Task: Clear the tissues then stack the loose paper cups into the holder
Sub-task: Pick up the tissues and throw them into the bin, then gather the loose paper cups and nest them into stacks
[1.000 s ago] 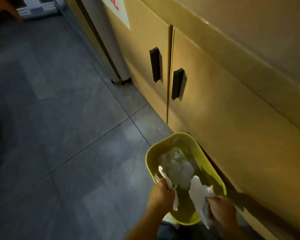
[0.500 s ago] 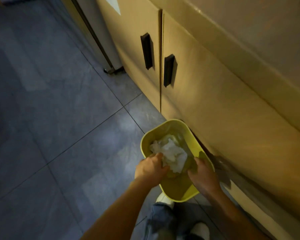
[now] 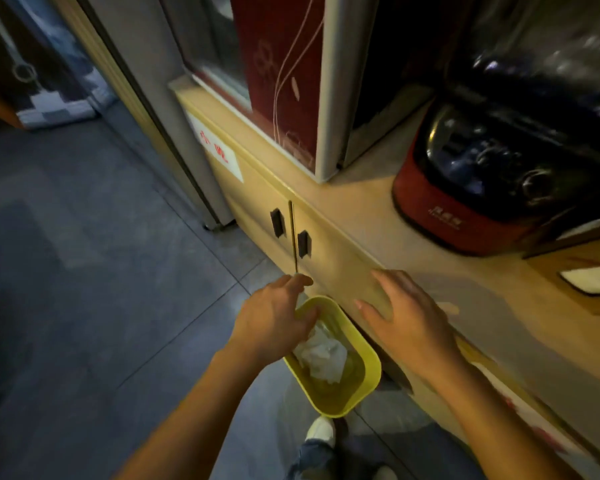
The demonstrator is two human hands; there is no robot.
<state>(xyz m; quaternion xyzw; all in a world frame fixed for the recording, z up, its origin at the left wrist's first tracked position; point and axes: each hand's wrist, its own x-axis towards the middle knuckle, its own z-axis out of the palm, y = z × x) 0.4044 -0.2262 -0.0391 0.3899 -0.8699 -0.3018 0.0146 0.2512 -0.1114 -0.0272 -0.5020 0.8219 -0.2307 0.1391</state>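
Observation:
A yellow bin stands on the grey floor against the wooden cabinet. Crumpled white tissues lie inside it. My left hand hovers over the bin's far left rim, fingers apart and empty. My right hand is raised above the bin's right side, in front of the counter edge, fingers spread and holding nothing. No paper cups or cup holder are in view.
The wooden counter carries a red and black appliance and a red-fronted machine. Two cabinet doors with black handles sit just behind the bin. My shoe is beside the bin's near end.
Both hands have let go of the tissues, which now lie in the bin, and have lifted out of it. The view has tilted upward, bringing the countertop into sight.

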